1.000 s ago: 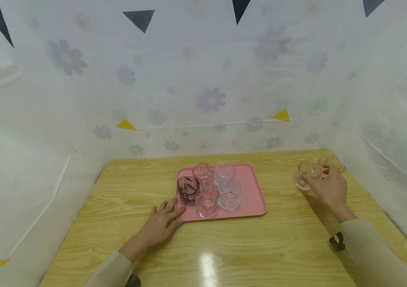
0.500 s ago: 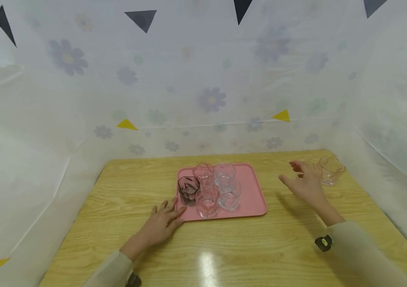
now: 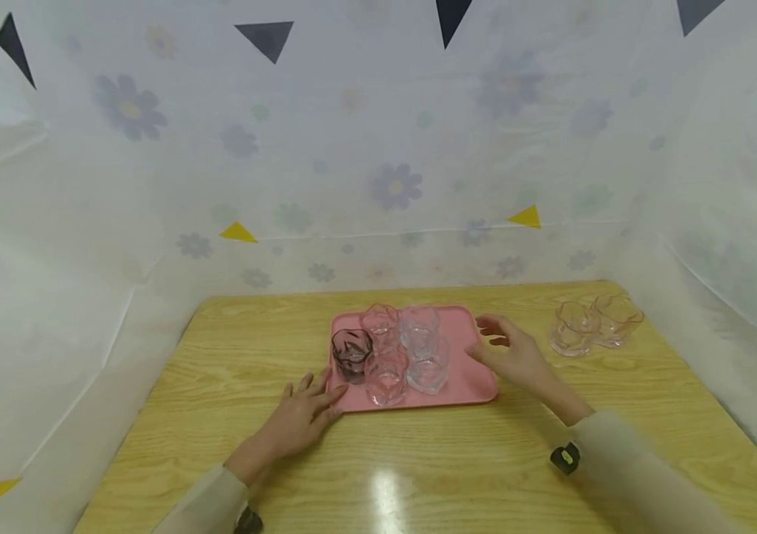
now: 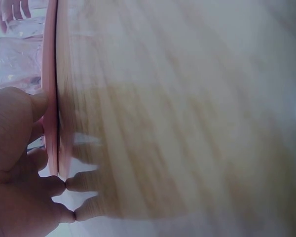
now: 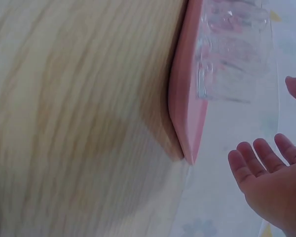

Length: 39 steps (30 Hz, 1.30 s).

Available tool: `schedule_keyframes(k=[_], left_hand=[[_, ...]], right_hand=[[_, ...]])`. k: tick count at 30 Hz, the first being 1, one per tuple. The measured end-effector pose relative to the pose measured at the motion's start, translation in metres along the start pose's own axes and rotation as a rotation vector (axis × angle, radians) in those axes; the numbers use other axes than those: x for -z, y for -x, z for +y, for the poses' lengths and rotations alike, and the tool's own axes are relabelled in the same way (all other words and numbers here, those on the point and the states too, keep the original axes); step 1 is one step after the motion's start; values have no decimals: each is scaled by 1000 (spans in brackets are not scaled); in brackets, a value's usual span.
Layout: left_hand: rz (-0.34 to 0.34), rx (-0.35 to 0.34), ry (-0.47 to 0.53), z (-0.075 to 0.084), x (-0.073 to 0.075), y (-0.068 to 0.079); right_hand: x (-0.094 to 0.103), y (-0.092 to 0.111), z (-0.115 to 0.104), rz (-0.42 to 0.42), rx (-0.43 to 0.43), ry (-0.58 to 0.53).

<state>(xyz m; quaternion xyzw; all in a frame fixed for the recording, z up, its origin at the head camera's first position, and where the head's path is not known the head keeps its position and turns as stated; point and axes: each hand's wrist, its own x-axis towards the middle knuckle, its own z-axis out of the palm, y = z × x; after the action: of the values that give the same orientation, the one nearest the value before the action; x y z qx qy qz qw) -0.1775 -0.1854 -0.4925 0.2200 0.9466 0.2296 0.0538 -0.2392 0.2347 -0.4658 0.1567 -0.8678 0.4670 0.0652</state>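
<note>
A pink tray (image 3: 468,378) lies on the table with several petal-rimmed glass cups on it. A smoky dark cup (image 3: 351,357) stands at the left, beside a front pink-tinted cup (image 3: 386,380) and a back one (image 3: 379,320). Right of those are a back clear cup (image 3: 420,326) and a front clear cup (image 3: 428,374). My left hand (image 3: 294,421) rests with spread fingers at the tray's front left corner; its thumb touches the rim in the left wrist view. Beside the tray's right edge, my right hand (image 3: 518,360) hovers, fingers apart, holding nothing.
Two more tinted cups, a nearer one (image 3: 574,330) and a farther one (image 3: 615,320), stand close together at the table's back right. White flowered sheeting (image 3: 325,170) encloses the wooden table (image 3: 325,475) at the back and both sides.
My right hand has let go of the nearer tinted cup at the right and moved left to the tray's right edge. The left hand and the tray have stayed in place.
</note>
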Motion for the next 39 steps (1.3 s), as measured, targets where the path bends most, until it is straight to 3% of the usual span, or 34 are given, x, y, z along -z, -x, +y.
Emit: schedule_keyframes(k=[15,27,39], left_hand=[[-10,13,7,-2,-2,-4],[-4,16,3,-4,-3,-3],[-2,14,-2,-1,-2,-3]], right_hand=[[-40,-2,-11,-122,50,-81],[-55,0,-10,-159,37,-139],[-59,-3,-14,-158,16,-96]])
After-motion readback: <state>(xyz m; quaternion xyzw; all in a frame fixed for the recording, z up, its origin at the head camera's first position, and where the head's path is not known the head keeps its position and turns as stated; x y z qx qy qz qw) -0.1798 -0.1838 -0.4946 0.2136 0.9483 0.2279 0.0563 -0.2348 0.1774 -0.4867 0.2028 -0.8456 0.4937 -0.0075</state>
